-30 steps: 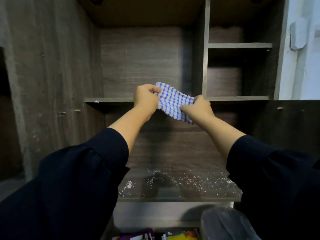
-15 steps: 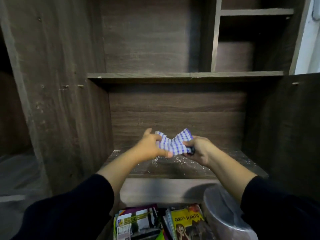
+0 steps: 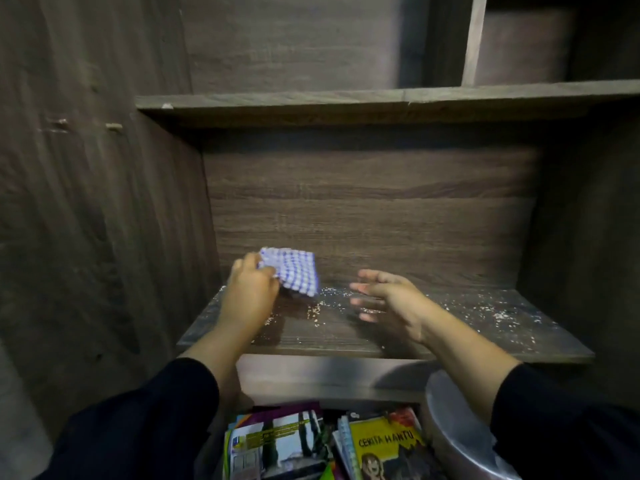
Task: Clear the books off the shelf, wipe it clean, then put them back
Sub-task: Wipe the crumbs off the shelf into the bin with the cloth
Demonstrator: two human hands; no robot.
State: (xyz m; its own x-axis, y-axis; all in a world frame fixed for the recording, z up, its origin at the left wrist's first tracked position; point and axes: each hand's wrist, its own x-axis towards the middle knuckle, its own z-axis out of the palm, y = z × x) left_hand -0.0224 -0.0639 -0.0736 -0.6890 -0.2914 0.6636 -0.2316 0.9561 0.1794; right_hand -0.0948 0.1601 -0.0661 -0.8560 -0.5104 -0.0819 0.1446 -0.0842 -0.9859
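Note:
My left hand grips a blue-and-white checked cloth just above the left part of the lower shelf. The shelf board is dark wood, bare of books and sprinkled with white crumbs. My right hand hovers over the middle of the shelf to the right of the cloth, fingers spread and holding nothing. Below the shelf, at the bottom of the view, lies a pile of books, among them a yellow one.
An upper shelf board runs across above, with a vertical divider at the upper right. Wooden side panels close in the lower compartment left and right. A grey rounded plastic-covered object sits at the bottom right beside the books.
Both hands came down from the upper shelf to the lower one with the cloth. My right hand has let go of the cloth and opened; only my left hand holds it now.

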